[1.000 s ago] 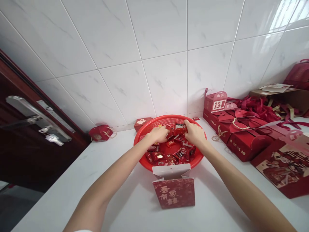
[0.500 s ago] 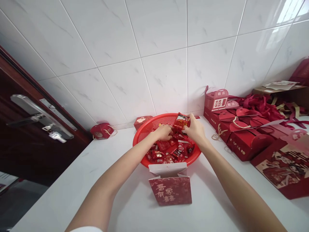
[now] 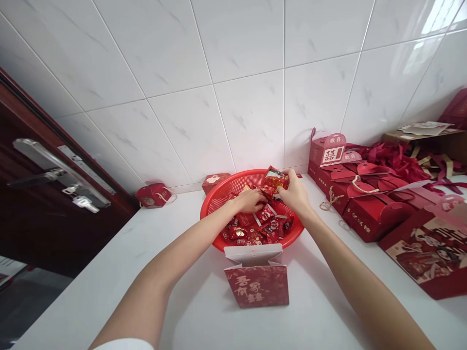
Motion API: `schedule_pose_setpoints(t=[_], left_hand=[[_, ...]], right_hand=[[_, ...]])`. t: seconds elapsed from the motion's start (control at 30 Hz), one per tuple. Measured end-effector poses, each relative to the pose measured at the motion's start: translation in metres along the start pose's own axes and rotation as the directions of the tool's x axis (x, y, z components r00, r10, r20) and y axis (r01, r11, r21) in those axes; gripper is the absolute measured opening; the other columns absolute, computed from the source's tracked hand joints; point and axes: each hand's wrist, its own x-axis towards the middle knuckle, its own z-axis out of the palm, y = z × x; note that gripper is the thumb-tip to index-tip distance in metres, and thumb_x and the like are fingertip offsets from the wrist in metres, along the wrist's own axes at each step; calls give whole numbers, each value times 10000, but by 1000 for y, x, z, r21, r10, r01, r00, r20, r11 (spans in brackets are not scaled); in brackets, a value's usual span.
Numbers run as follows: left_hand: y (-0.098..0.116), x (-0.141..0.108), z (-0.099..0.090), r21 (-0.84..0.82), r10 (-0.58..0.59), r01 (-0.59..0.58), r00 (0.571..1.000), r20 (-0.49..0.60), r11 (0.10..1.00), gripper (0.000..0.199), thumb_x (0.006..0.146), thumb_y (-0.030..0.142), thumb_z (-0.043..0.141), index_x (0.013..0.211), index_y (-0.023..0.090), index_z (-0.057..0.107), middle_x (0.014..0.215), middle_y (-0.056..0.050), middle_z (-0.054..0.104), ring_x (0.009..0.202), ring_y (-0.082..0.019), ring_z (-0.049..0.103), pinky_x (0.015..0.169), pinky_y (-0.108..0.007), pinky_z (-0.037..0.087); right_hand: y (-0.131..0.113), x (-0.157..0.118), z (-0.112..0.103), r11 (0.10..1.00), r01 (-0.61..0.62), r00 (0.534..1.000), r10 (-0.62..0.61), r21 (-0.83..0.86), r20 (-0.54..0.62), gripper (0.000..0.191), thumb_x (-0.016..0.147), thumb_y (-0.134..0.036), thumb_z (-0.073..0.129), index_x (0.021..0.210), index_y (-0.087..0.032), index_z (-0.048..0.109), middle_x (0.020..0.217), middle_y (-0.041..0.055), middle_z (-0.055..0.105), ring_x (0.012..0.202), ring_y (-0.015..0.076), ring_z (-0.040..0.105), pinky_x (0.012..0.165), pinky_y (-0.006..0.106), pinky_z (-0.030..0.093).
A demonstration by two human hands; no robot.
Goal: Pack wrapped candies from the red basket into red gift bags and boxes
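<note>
Head view. Red basket [image 3: 215, 204] at centre frame on the white counter [image 3: 182, 301], heaped with small wrapped packets [image 3: 270, 227], mostly red. Right hand [image 3: 296, 193] at the basket's right upper side, narrow, a red packet [image 3: 274, 179] pinched between thumb and fingers, tilted, above the heap. Left hand [image 3: 250, 200] reaches in over the left part, fingers curled down among the packets; I cannot tell whether it grips one.

Just below the basket in frame I note an open box [image 3: 257, 287], upright, flap raised, pale characters on its dark red front. Small red box [image 3: 215, 182] behind the basket, near the tiled wall [image 3: 248, 121]. Farther left, a red box with a cord [image 3: 151, 195]. Right of frame: closed red boxes [image 3: 375, 216] in a cluster, red ribbons [image 3: 394, 158] behind them. Left edge: dark door [image 3: 36, 214], keys [image 3: 85, 203] hanging at its lock.
</note>
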Motion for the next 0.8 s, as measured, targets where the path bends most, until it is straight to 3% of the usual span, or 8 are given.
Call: schedule_pose_setpoints(t=[0.1, 0.2, 0.3, 0.37, 0.47, 0.57, 0.7, 0.8], left_hand=[[-4, -1, -1, 149, -111, 106, 994, 23, 983, 350, 913, 315, 573, 1217, 226, 722, 1303, -100, 701, 1251, -278, 598, 1073, -375, 437], [-7, -2, -3, 205, -270, 259, 962, 28, 944, 324, 929, 408, 569, 1097, 202, 754, 1122, -138, 755, 1153, -328, 646, 1039, -444, 454], [-8, -1, -2, 207, -345, 324, 936, 72, 923, 344, 904, 424, 595, 1067, 169, 761, 1043, -164, 760, 1037, -349, 690, 951, -464, 508], [-7, 0, -1, 200, -352, 328, 931, 100, 923, 367, 867, 378, 637, 1166, 190, 738, 1109, -159, 747, 1056, -353, 688, 927, -454, 526], [-6, 5, -2, 175, -291, 270, 950, 111, 947, 612, 791, 304, 711, 1394, 262, 616, 1316, -138, 662, 1206, -341, 627, 997, -420, 507], [-7, 12, -2, 119, -244, 229, 962, 126, 966, 740, 762, 344, 744, 1472, 268, 551, 1437, -146, 562, 1299, -343, 563, 1052, -394, 480], [-15, 17, 4, 82, -307, 297, 939, 155, 951, 724, 804, 529, 689, 1466, 263, 561, 1390, -172, 598, 1223, -389, 615, 1000, -461, 508], [-19, 17, 8, 53, -319, 315, 935, 154, 948, 648, 819, 525, 679, 1410, 267, 608, 1272, -151, 682, 1179, -384, 644, 973, -456, 517]], right_hand=[[1, 0, 0, 1000, -3, 1000, 3, 11, -8, 423, 830, -123, 511, 1241, -223, 512, 1122, 91, 722, 1042, 280, 669, 846, 355, 482], [0, -1, -1, 1000, -4, 1000, 5, 27, -12, 395, 839, -129, 506, 1222, -226, 515, 1139, 91, 717, 1055, 276, 664, 853, 353, 480], [-1, -2, -2, 1000, -7, 1000, 7, 24, -7, 400, 826, -117, 503, 1210, -228, 514, 1115, 88, 718, 1042, 275, 666, 848, 351, 478], [-2, -3, -2, 999, -10, 1000, 10, 33, 2, 415, 815, -111, 503, 1213, -228, 508, 1103, 86, 720, 1038, 273, 666, 845, 349, 478], [-1, -3, 0, 999, -10, 1000, 10, 38, 4, 425, 812, -120, 506, 1223, -227, 502, 1091, 88, 721, 1029, 275, 664, 832, 351, 482], [2, -2, 3, 999, -2, 1000, 3, 34, -11, 418, 812, -134, 511, 1219, -229, 497, 1071, 82, 720, 1034, 270, 661, 826, 343, 484], [5, 1, 6, 998, 17, 1000, -16, 64, -18, 413, 803, -136, 516, 1202, -239, 495, 1060, 64, 719, 1013, 250, 667, 827, 330, 489], [5, 2, 5, 997, 21, 1000, -19, 76, -20, 405, 802, -139, 522, 1195, -237, 499, 1070, 64, 718, 1006, 244, 667, 830, 327, 491]])
